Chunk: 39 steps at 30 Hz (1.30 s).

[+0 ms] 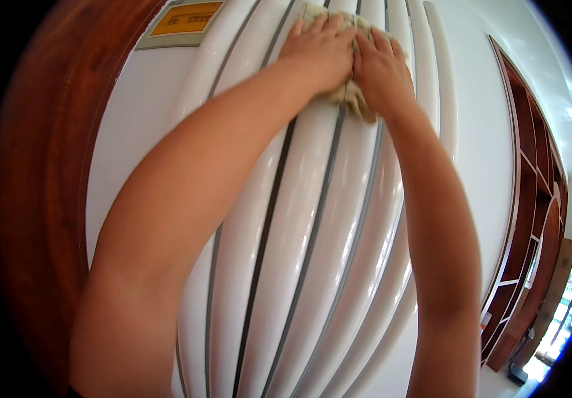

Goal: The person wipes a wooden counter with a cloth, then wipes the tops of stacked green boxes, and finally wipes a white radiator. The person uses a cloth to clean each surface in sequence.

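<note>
A white radiator with tall rounded columns (286,239) stands against the wall in front of me. Near its upper part, a beige cloth with dark lines (358,102) lies bunched against the columns. My left hand (321,52) presses flat on the cloth, fingers pointing up and slightly spread. Beside it, my right hand (383,67) also rests on the cloth, with its fingers over the cloth's right part. Both hands are close together, touching or nearly so. Part of the cloth is hidden beneath them.
A dark red-brown wooden panel (42,199) runs up the left side. An orange picture in a pale frame (186,20) hangs at the upper left. On the right wall are wooden shelves (525,129), with a bright glazed opening (569,293) beyond. A small dark object (517,375) sits low at right.
</note>
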Available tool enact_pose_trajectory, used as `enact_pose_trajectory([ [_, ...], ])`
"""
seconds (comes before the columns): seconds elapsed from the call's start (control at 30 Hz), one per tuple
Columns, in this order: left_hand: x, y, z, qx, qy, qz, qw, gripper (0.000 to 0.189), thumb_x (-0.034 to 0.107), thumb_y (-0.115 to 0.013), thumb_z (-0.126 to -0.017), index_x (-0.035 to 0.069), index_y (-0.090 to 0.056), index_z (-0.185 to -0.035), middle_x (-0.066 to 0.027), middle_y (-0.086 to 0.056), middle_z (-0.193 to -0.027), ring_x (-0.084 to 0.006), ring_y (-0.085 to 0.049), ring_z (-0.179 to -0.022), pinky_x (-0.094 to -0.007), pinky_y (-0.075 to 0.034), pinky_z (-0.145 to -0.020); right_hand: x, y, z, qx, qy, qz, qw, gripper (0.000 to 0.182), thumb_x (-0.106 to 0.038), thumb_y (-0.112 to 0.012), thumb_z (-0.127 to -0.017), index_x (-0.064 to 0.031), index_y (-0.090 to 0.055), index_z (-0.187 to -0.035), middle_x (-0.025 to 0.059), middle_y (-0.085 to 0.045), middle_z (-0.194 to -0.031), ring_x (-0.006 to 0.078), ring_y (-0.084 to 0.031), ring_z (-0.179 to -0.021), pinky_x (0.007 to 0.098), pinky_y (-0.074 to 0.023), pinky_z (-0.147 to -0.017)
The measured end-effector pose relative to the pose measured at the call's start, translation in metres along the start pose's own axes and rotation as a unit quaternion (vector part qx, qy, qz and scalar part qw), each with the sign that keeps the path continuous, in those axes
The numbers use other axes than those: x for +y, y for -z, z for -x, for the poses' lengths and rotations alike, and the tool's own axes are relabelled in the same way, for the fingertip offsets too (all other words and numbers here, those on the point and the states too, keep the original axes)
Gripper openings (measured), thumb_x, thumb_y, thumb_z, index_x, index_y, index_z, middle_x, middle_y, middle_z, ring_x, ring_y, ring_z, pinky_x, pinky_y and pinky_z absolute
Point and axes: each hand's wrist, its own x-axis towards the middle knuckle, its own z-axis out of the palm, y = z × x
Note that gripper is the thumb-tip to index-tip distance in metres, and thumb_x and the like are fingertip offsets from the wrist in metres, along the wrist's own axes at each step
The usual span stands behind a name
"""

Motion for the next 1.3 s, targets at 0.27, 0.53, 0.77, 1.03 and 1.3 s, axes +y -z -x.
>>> enact_pose_trajectory([
  [0.27, 0.047, 0.021, 0.054, -0.014, 0.028, -0.004, 0.999, 0.046, 0.027, -0.041, -0.099, 0.016, -0.040, -0.144, -0.0085, -0.034, -0.154, -0.0274, -0.030, -0.142, -0.0479, -0.022, -0.115, -0.001, 0.035, 0.052, -0.039, 0.029, -0.046, 0.998, 0.045, -0.018, -0.050, -0.092, -0.0058, -0.050, -0.135, 0.0193, -0.048, -0.140, 0.0434, -0.038, -0.133, 0.0458, -0.0324, -0.111],
  [0.53, 0.141, 0.075, 0.153, -0.110, 0.004, 0.106, 0.988, 0.050, 0.025, -0.048, -0.096, 0.010, -0.042, -0.143, -0.0115, -0.035, -0.152, -0.0275, -0.026, -0.144, -0.0506, -0.016, -0.116, -0.035, 0.143, 0.176, -0.149, -0.049, -0.005, 0.988, 0.050, -0.014, -0.054, -0.088, 0.0030, -0.049, -0.134, 0.0205, -0.043, -0.142, 0.0456, -0.033, -0.136, 0.0501, -0.0321, -0.109],
  [0.77, 0.119, -0.012, 0.020, -0.025, -0.017, 0.042, 0.999, 0.047, 0.032, -0.037, -0.100, 0.017, -0.040, -0.144, -0.0082, -0.035, -0.153, -0.0280, -0.028, -0.143, -0.0517, -0.019, -0.115, 0.056, 0.065, 0.082, -0.051, -0.055, 0.017, 0.997, 0.042, -0.018, -0.049, -0.093, -0.0066, -0.051, -0.133, 0.0151, -0.044, -0.144, 0.0414, -0.036, -0.135, 0.0498, -0.0345, -0.107],
  [1.03, 0.128, -0.009, -0.017, -0.012, 0.021, 0.011, 1.000, 0.048, 0.032, -0.036, -0.100, 0.018, -0.038, -0.146, -0.0068, -0.032, -0.155, -0.0270, -0.026, -0.144, -0.0506, -0.019, -0.116, 0.100, 0.053, 0.049, -0.001, -0.034, -0.032, 0.999, 0.041, -0.018, -0.048, -0.092, -0.0121, -0.054, -0.132, 0.0123, -0.047, -0.143, 0.0397, -0.038, -0.134, 0.0508, -0.0333, -0.108],
  [1.3, 0.201, 0.023, 0.108, -0.045, -0.042, 0.098, 0.993, 0.046, 0.025, -0.045, -0.097, 0.011, -0.044, -0.141, -0.0098, -0.037, -0.151, -0.0288, -0.031, -0.141, -0.0498, -0.021, -0.115, 0.051, 0.137, 0.190, -0.085, -0.075, -0.018, 0.993, 0.045, -0.008, -0.053, -0.088, -0.0012, -0.050, -0.133, 0.0234, -0.044, -0.141, 0.0487, -0.038, -0.131, 0.0501, -0.0364, -0.106],
])
